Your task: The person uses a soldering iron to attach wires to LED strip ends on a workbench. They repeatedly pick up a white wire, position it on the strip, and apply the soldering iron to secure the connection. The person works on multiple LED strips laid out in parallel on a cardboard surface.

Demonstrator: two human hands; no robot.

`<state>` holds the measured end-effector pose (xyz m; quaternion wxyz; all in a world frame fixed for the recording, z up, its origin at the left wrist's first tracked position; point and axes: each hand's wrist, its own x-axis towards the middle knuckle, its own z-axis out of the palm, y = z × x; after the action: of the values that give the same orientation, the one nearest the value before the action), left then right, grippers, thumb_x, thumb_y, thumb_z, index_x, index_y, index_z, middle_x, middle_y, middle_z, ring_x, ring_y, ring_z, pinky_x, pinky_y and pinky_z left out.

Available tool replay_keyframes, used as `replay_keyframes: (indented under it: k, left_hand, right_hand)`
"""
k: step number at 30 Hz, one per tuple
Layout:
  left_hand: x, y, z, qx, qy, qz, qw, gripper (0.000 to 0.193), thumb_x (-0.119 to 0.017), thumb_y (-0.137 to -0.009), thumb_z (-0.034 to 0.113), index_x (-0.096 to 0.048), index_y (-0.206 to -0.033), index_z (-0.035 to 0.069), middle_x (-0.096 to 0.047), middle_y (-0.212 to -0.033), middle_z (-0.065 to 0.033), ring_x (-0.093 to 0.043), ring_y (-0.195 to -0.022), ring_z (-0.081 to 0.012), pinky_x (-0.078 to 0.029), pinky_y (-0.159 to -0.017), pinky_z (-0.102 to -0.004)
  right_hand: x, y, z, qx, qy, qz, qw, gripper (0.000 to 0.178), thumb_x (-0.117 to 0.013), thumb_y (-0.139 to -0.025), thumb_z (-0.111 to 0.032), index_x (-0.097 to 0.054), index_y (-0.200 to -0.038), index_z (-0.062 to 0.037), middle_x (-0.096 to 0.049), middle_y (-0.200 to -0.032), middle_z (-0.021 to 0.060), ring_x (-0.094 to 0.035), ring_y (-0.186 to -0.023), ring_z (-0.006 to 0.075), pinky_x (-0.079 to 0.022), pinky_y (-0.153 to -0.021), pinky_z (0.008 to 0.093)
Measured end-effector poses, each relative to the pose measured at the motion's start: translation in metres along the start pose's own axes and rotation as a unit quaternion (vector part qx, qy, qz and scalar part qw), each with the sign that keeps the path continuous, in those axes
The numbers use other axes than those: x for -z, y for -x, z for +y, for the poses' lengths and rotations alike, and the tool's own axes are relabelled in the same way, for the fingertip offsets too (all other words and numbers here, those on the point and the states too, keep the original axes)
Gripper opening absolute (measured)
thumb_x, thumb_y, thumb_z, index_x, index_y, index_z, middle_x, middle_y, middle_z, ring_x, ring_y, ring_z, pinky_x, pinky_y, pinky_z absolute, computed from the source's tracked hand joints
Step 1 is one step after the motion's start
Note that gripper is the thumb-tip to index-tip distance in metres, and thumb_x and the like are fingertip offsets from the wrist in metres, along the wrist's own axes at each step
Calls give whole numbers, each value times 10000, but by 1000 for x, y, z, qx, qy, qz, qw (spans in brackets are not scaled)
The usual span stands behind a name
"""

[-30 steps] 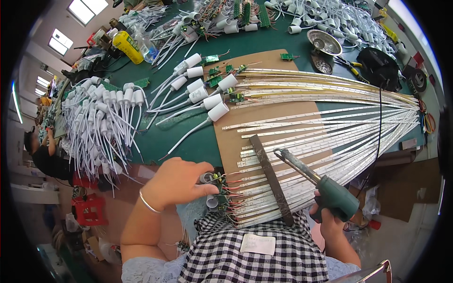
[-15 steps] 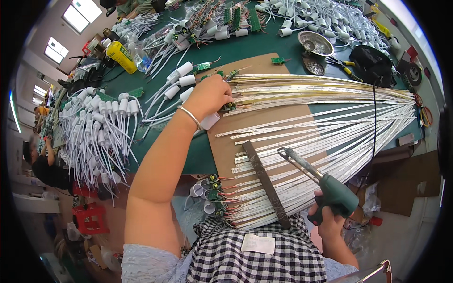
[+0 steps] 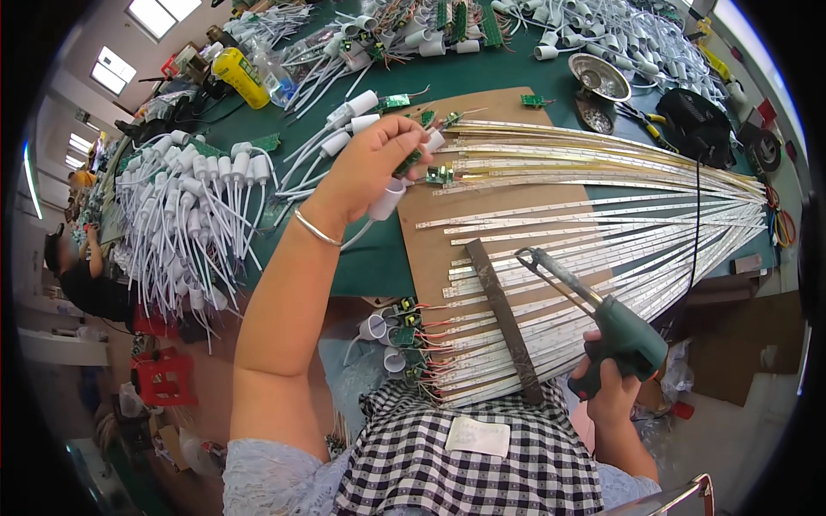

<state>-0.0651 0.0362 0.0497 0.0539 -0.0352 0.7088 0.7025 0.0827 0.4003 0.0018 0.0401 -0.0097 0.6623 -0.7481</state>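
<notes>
Left hand point(image 3: 372, 168), upper centre, pinches a small green board point(image 3: 409, 161) with a white socket point(image 3: 385, 199) hanging below; fingertips partly hide the board. Right hand point(image 3: 613, 387), lower right, fist closed round one green soldering gun point(image 3: 602, 311). Strips point(image 3: 602, 206) too many to count, fanned on brown board point(image 3: 447, 236); one dark bar point(image 3: 506, 320) crosses them

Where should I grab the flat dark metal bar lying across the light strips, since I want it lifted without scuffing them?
Grip the metal bar at its near end, by the checked cloth, coming from above with fingers on its two long edges. It lies flat and slanted across the strips, and the soldering gun in the right hand crowds its right side.
</notes>
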Motion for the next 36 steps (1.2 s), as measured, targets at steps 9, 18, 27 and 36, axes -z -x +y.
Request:
replay_keyframes:
  k: [9, 18, 27, 36]
  left_hand:
    - [6, 20, 25, -212, -347, 54, 912, 108, -617, -864, 158, -602, -893, 55, -576, -760, -7, -479, -582, -108, -368, -524, -222]
    - [-34, 105, -38, -314, -547, -84, 772, 153, -677, -637, 91, -574, -749, 109, -529, -725, -34, -502, -675, -225, -386, -642, -367]
    - [-59, 136, -75, -278, -491, 57, 823, 213, -712, -612, 71, -639, -810, 100, -574, -784, -19, -555, -723, -219, -391, -651, -355]
    - [-52, 127, -77, -326, -486, 37, 810, 244, -717, -604, 28, -648, -836, 58, -571, -785, -55, -587, -759, -226, -427, -673, -367]
  right_hand:
    - [2, 9, 4, -13, -16, -3, 1000, 521, -573, -876, -218, -393, -1291, 40, -572, -1114, 174, -599, -633, 182, -485, -485, 259]
    - [15, 14, 7, 2, 67, -107, 992, 518, -615, -877, -280, -458, -1256, 38, -599, -1103, 149, -597, -654, 149, -440, -491, 228]
    - [5, 6, 3, -75, 171, -157, 970, 294, -567, -794, -26, -598, -1084, 13, -641, -843, 98, -628, -689, 189, -507, -638, 305]
    - [-5, -6, 1, -11, 261, -215, 941, 266, -628, -716, -37, -662, -980, -27, -656, -918, 114, -625, -789, 282, -506, -687, 355]
